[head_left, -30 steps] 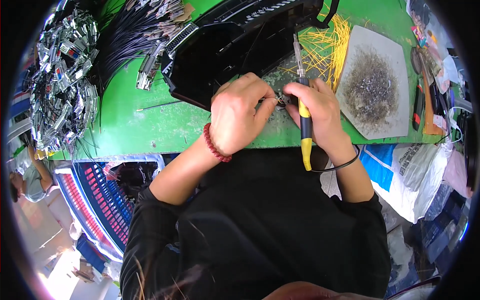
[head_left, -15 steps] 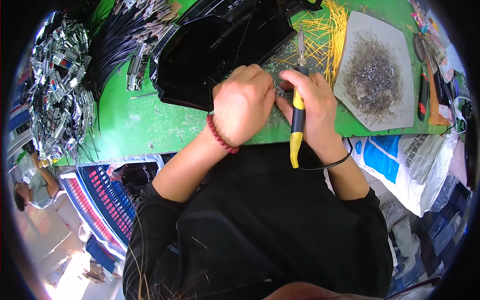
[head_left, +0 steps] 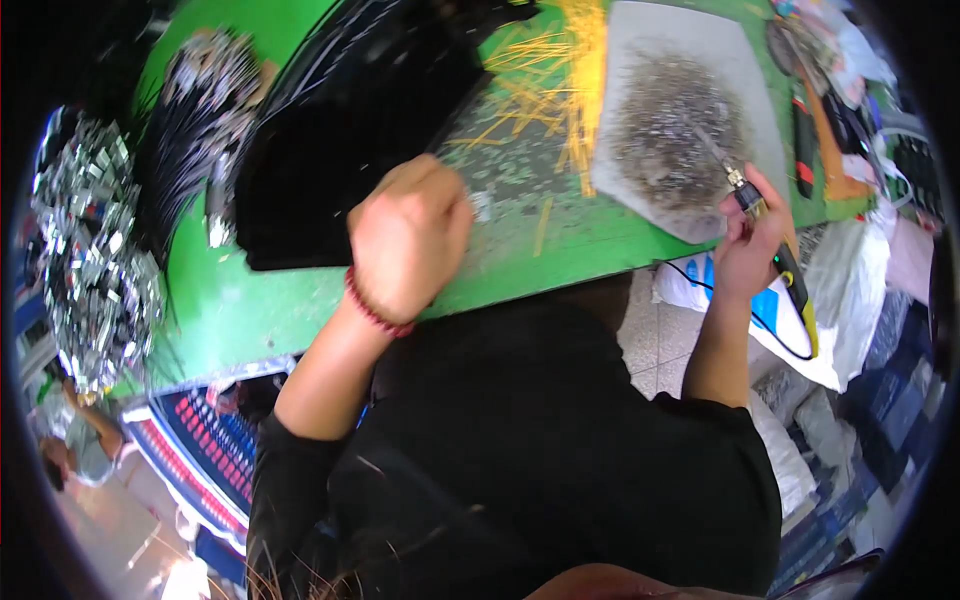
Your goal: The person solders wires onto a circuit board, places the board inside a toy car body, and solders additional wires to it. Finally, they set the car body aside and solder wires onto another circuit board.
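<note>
Over the green bench [head_left: 230, 310], in the head view, the right hand [head_left: 752, 240] grips a yellow-and-black soldering iron [head_left: 746, 195], its metal shaft [head_left: 714, 150] slanting across dark grit [head_left: 670, 125] on a grey board [head_left: 640, 25]. The left hand [head_left: 408, 235] curls by a black housing [head_left: 320, 180]; whether it pinches anything, I cannot tell. A light, steady grip well behind the shaft should serve best.

The long painted desk [head_left: 305, 305] is green — scuffed grey in patches. A slim pen-shaped soldering iron [head_left: 790, 275] pairs black with yellow. The broad angular casing [head_left: 330, 160] is black; thin straight wires [head_left: 583, 100] are bright yellow. Dark grey-brown crumbly debris [head_left: 680, 130] speckles a flat pale-grey board [head_left: 640, 25]. The round-beaded bracelet [head_left: 372, 316] is dark red.
</note>
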The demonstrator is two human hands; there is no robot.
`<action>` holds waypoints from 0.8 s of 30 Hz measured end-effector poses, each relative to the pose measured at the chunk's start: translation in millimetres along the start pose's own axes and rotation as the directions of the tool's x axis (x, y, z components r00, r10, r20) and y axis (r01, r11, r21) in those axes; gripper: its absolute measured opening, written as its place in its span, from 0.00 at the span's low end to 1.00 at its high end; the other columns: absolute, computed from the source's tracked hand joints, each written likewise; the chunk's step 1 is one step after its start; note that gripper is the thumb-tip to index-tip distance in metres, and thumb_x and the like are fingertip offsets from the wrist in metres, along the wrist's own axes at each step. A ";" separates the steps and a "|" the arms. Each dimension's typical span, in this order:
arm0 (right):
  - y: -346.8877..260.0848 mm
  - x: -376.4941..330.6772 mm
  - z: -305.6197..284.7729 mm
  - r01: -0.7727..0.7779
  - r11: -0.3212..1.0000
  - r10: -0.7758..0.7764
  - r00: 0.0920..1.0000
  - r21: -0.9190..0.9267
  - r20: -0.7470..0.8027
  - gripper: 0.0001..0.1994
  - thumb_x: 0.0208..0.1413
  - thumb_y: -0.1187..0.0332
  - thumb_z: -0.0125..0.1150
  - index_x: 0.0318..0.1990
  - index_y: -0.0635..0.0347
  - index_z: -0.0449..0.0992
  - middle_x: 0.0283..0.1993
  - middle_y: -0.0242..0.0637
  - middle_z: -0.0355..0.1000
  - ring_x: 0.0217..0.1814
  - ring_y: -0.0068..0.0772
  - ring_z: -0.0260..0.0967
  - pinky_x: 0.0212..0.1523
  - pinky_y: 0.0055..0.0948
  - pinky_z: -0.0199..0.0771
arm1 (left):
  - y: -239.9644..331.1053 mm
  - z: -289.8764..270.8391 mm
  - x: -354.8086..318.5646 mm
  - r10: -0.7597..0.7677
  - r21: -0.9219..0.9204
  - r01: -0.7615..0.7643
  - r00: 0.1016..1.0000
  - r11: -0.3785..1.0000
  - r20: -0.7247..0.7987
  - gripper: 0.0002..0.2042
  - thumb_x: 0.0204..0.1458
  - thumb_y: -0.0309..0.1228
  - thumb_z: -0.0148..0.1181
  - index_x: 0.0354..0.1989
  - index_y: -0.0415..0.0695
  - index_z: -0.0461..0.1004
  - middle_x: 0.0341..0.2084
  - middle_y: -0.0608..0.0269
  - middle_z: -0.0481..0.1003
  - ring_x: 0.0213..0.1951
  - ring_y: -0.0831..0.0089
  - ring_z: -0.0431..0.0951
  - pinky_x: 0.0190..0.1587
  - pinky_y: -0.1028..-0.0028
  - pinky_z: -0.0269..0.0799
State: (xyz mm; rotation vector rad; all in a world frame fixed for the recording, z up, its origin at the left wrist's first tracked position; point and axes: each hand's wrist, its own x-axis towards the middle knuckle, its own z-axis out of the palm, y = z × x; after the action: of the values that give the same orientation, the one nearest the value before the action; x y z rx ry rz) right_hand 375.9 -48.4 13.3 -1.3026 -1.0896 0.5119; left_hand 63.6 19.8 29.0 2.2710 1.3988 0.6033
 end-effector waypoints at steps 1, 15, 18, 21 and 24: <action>4.9 3.2 -8.6 -0.069 0.997 0.070 0.993 0.015 -0.098 0.20 0.61 0.63 0.49 0.50 0.74 0.74 0.27 0.36 0.71 0.22 0.16 0.59 0.23 0.16 0.54 | -1.7 0.1 -1.5 -0.011 -0.017 0.010 1.000 1.000 -0.011 0.06 0.42 0.23 0.60 0.20 0.42 0.69 0.22 0.60 0.70 0.29 0.60 0.75 0.27 0.64 0.71; 32.7 49.5 -11.1 -0.049 0.980 0.033 0.995 -0.191 -0.089 0.04 0.51 0.77 0.60 0.34 0.64 0.74 0.28 0.31 0.72 0.27 0.17 0.68 0.29 0.17 0.65 | 0.8 0.7 -3.7 -0.037 -0.093 0.036 0.999 0.995 -0.005 0.06 0.41 0.20 0.62 0.20 0.40 0.71 0.23 0.60 0.72 0.27 0.59 0.75 0.27 0.67 0.70; 32.1 49.5 -8.1 -0.063 0.988 0.049 0.994 -0.143 -0.099 0.03 0.51 0.77 0.60 0.34 0.65 0.74 0.28 0.32 0.72 0.28 0.19 0.69 0.30 0.18 0.67 | -0.5 1.7 -2.7 -0.013 -0.099 0.010 0.999 0.995 -0.035 0.06 0.41 0.20 0.62 0.20 0.40 0.70 0.22 0.60 0.72 0.26 0.60 0.74 0.26 0.67 0.69; 34.0 47.9 -10.0 -0.060 0.991 0.046 0.992 -0.117 -0.115 0.04 0.51 0.77 0.60 0.34 0.65 0.74 0.29 0.33 0.72 0.29 0.20 0.71 0.30 0.19 0.68 | -2.7 1.6 -2.8 -0.015 -0.099 0.012 1.000 0.995 -0.025 0.06 0.40 0.20 0.62 0.20 0.40 0.71 0.22 0.60 0.71 0.26 0.60 0.74 0.26 0.68 0.69; 33.6 48.6 -6.8 -0.058 0.991 0.046 0.994 -0.121 -0.097 0.04 0.53 0.76 0.59 0.35 0.65 0.74 0.29 0.33 0.73 0.29 0.20 0.71 0.31 0.19 0.69 | -5.1 2.8 -3.6 -0.005 -0.090 0.002 0.999 0.996 -0.031 0.06 0.40 0.20 0.62 0.20 0.41 0.70 0.22 0.60 0.71 0.25 0.60 0.74 0.26 0.67 0.69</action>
State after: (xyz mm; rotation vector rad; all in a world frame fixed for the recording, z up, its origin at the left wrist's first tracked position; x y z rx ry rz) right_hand 412.1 -3.2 -0.5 -1.4525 -1.0240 0.4228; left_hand 60.0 18.4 23.4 2.1977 1.3619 0.6895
